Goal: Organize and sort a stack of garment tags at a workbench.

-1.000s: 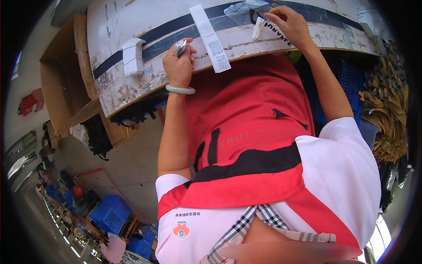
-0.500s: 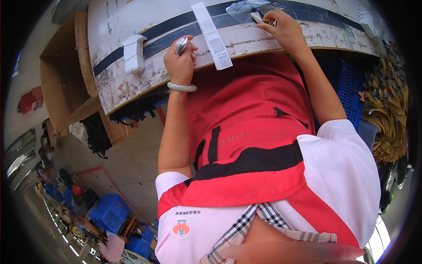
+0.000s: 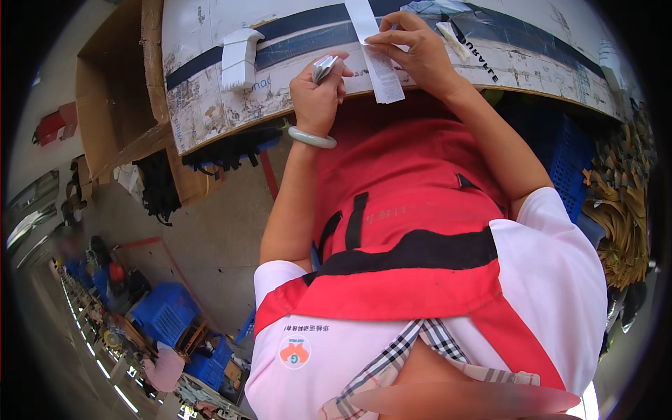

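While the left hand [image 3: 316,101] is clasping a folded silvery bundle [image 3: 323,68] at upper centre, the right hand [image 3: 416,52] is touching a white strip [image 3: 383,75], whether pinching cannot be told.

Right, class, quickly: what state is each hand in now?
Left hand: closed, holding a small folded whitish bundle.
Right hand: partly curled at the long white strip; whether it grips the strip cannot be told.

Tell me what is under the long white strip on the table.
Beside the white strip, the worn tabletop and its dark band show on both sides; the strip's near end appears to overhang, above the red apron. What lies directly beneath the strip is covered.
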`<state>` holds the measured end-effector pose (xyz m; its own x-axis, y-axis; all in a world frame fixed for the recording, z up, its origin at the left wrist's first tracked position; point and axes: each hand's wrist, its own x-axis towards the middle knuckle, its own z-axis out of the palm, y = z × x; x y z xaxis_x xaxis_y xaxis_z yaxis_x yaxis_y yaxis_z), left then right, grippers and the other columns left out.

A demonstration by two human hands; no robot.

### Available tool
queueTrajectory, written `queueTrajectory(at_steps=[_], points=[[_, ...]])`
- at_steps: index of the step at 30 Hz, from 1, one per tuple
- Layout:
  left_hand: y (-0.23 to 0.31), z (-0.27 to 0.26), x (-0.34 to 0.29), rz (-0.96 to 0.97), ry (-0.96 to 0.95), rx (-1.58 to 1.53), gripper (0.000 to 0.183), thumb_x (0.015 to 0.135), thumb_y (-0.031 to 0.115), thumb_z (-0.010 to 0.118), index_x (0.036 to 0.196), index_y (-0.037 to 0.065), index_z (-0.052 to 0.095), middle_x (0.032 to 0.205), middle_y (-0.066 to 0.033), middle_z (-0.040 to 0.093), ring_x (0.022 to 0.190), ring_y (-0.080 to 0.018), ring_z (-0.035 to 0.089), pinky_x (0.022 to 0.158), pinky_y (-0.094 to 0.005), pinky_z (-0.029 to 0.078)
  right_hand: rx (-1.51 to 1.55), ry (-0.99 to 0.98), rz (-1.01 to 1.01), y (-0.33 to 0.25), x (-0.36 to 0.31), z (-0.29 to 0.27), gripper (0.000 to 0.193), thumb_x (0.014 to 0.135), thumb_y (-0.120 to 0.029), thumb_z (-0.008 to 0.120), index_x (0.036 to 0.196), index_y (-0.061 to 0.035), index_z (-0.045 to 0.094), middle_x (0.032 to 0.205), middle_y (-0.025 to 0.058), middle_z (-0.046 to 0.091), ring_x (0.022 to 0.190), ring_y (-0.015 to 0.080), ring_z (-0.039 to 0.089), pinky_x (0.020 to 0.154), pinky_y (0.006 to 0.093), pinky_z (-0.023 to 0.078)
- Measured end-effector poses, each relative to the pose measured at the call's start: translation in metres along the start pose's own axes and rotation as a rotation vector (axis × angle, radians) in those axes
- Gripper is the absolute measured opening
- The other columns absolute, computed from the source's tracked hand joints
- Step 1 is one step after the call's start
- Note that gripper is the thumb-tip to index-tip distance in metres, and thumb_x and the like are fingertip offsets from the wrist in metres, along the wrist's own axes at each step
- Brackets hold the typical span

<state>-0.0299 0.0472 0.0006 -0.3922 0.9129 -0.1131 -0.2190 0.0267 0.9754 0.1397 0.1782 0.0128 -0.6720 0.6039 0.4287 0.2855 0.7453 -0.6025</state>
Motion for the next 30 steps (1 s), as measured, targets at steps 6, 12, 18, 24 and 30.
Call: queueTrajectory(at_steps=[6,12,18,24,30], points=[[0.009,0.000,-0.013,0.448,0.014,0.313,0.019,0.086,0.004,0.072,0.105,0.002,0.071,0.087,-0.0037,0.069,0.078,-0.0101,0.059,0.067,-0.0229,0.047,0.350,-0.196,0.126,-0.042,-0.001,-0.023,0.018,0.089,-0.011,0.071,0.106,-0.0071,0.074,0.103,0.0012,0.062,0.085,0.0103,0.059,0.078,0.0232,0.049],[0.020,0.003,-0.028,0.256,-0.052,0.137,0.016,0.088,0.004,0.072,0.103,0.001,0.072,0.075,0.0028,0.062,0.061,-0.0024,0.050,0.051,-0.0180,0.038,0.481,-0.264,0.232,-0.054,-0.001,-0.034,0.021,0.091,-0.018,0.070,0.104,-0.0018,0.071,0.091,0.0037,0.068,0.083,0.0102,0.063,0.075,0.0238,0.052],[0.027,0.009,-0.033,0.127,-0.049,0.008,0.013,0.089,0.009,0.073,0.098,0.000,0.073,0.081,0.0025,0.066,0.072,-0.0044,0.056,0.063,-0.0190,0.046,0.560,-0.319,0.255,-0.054,-0.004,-0.035,0.020,0.092,-0.017,0.069,0.099,0.0017,0.069,0.087,0.0039,0.067,0.082,0.0093,0.062,0.075,0.0241,0.052],[0.020,0.009,-0.035,0.174,0.005,-0.019,0.013,0.088,0.009,0.074,0.099,0.001,0.073,0.079,0.0030,0.065,0.069,-0.0040,0.056,0.060,-0.0182,0.045,0.580,-0.288,0.239,-0.059,-0.006,-0.030,0.021,0.092,-0.018,0.070,0.099,0.0013,0.069,0.087,0.0035,0.066,0.081,0.0096,0.062,0.076,0.0242,0.052],[0.018,0.012,-0.037,0.229,-0.053,0.028,0.015,0.091,0.008,0.071,0.103,0.000,0.071,0.071,0.0023,0.060,0.055,-0.0023,0.048,0.047,-0.0169,0.033,0.460,-0.249,0.160,-0.056,-0.010,-0.030,0.023,0.091,-0.021,0.070,0.098,0.0011,0.069,0.087,0.0033,0.066,0.083,0.0112,0.063,0.078,0.0254,0.052]])
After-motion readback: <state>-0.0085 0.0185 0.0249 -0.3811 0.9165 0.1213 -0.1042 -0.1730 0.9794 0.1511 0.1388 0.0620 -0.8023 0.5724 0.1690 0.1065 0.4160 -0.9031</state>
